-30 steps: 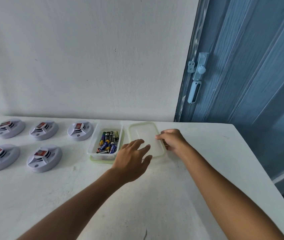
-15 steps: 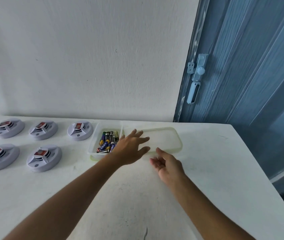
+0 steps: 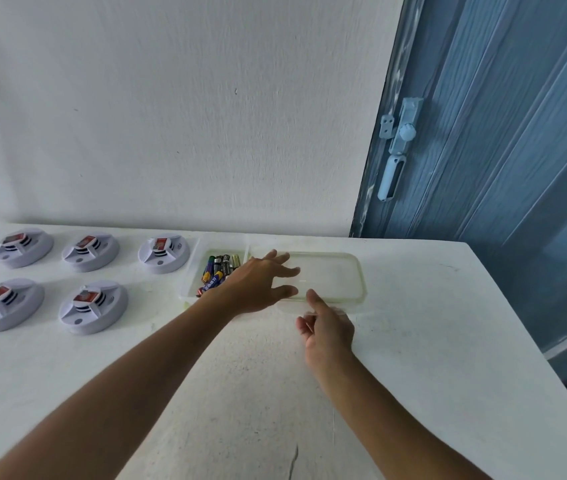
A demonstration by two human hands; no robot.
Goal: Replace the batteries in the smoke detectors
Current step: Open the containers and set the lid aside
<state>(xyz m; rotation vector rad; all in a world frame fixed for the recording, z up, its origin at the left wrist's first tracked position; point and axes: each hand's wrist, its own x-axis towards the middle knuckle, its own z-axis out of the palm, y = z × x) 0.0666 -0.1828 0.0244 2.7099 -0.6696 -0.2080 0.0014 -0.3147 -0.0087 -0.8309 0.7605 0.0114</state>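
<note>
Clear plastic battery box [image 3: 218,275] open, translucent lid [image 3: 327,277] beside it — five white round smoke detectors [image 3: 93,306] untouched. Left hand [image 3: 258,285], right hand [image 3: 329,329]: grip apart, holding nothing.

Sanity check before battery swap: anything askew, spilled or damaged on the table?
Nothing spilled. Five smoke detectors sit in tidy rows, batteries stay inside the container, lid lies flat beside it. Only oddity: a thin crack in the table surface.

Batteries [image 3: 218,273] in box [image 3: 188,284], lid [image 3: 327,277] right, detectors [image 3: 93,306] left.

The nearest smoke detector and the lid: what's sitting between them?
In the head view, the open box of batteries sits between that detector and the lid, partly behind the left hand.
</note>
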